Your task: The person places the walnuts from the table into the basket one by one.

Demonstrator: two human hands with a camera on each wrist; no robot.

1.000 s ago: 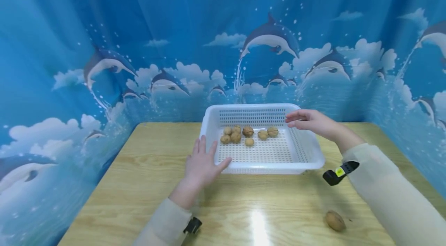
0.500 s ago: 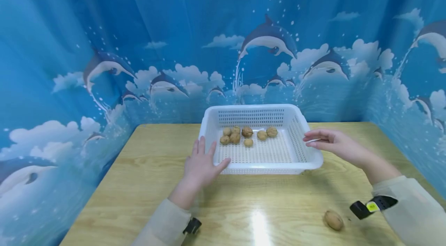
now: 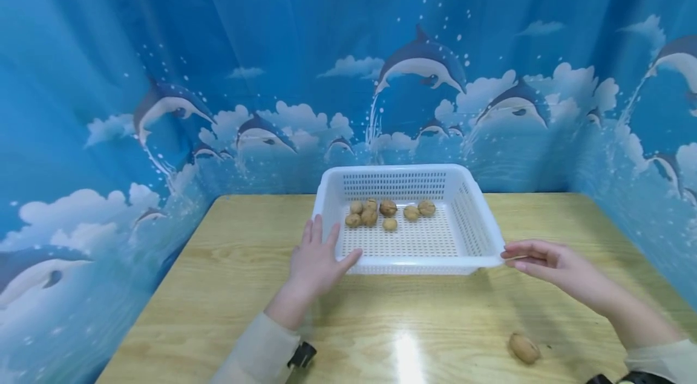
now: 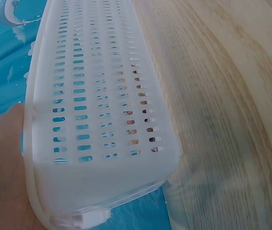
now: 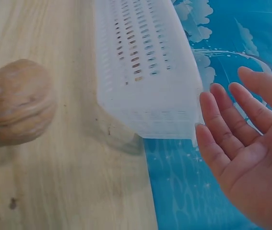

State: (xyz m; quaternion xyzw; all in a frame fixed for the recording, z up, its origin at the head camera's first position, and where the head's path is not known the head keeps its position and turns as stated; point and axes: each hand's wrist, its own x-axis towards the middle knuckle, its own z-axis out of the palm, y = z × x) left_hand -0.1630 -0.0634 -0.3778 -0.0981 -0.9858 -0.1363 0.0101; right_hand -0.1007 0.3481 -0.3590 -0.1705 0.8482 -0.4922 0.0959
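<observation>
A white slotted plastic basket stands on the table with several walnuts inside, mostly toward its back left. My left hand rests on the basket's left rim near the front corner, fingers spread and straight. In the left wrist view, part of that hand shows beside the rim. Beside the front right corner is my right hand, fingers slightly bent and holding nothing; its fingertips touch or nearly touch the rim. One walnut lies on the table outside the basket, and it looks large in the right wrist view.
The wood-grain table runs under everything. A blue curtain printed with dolphins hangs behind and at both sides. Dark camera straps sit on both wrists.
My right hand has moved from above the basket's right side outward and toward me, to its front right corner. The left hand, basket and walnuts have stayed in place.
</observation>
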